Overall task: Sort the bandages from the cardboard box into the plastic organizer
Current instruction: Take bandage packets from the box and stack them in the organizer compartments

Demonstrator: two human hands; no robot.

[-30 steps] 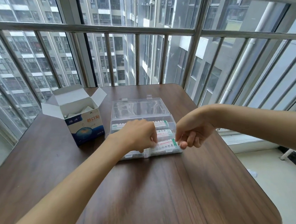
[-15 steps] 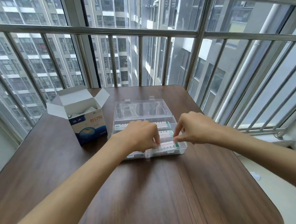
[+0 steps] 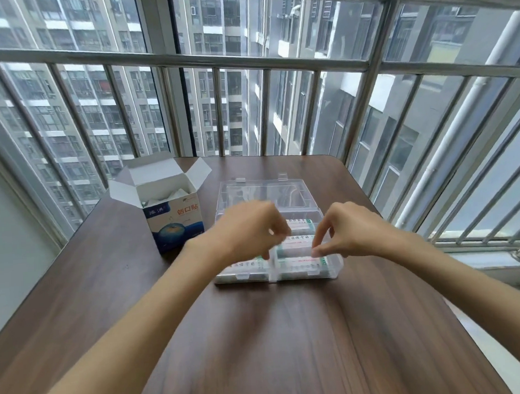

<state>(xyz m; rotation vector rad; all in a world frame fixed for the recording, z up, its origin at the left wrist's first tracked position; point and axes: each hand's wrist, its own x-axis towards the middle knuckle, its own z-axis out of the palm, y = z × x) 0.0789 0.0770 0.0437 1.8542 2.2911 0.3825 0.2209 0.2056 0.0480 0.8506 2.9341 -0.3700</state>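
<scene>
The clear plastic organizer point(image 3: 332, 271) lies open in the middle of the table, its lid point(image 3: 264, 193) folded back flat. White and green bandage stacks fill its compartments, one at the front right point(image 3: 300, 263) and one at the front left point(image 3: 246, 267). Another bandage stack point(image 3: 294, 249) lies in the middle right compartment between my hands. My right hand point(image 3: 349, 231) pinches its right end with thumb and forefinger. My left hand point(image 3: 248, 230), blurred, has its fingers curled down onto the stack's left end. The cardboard box point(image 3: 175, 220) stands open to the left, with more bandages inside.
The brown wooden table point(image 3: 260, 347) has a rounded right edge dropping to the floor. A metal railing point(image 3: 245, 62) with window glass runs just behind the table and along the right side.
My right hand has come in from the organizer's front right corner to the middle right compartment. My left hand has shifted slightly back and lifted. The view has tilted upward.
</scene>
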